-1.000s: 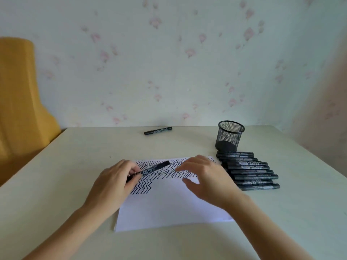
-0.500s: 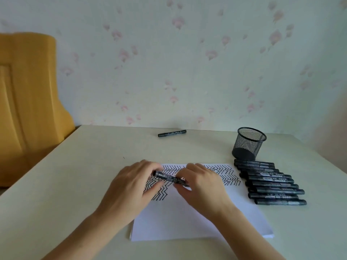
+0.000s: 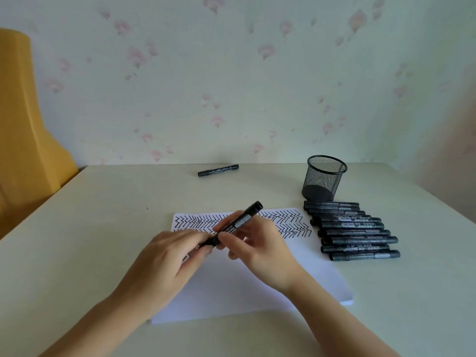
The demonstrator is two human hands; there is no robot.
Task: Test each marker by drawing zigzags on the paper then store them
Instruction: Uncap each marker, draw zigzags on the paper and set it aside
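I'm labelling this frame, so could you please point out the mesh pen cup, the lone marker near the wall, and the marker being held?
mesh pen cup (image 3: 325,180), head view, front of its mesh wall.
lone marker (image 3: 218,170), head view, middle of its barrel.
held marker (image 3: 242,222), head view, labelled barrel between the fingers.

pale table (image 3: 103,228), floral wallpaper (image 3: 231,86), yellow chair (image 3: 23,150)

Head camera looks forward-down over the table (image 3: 90,228).
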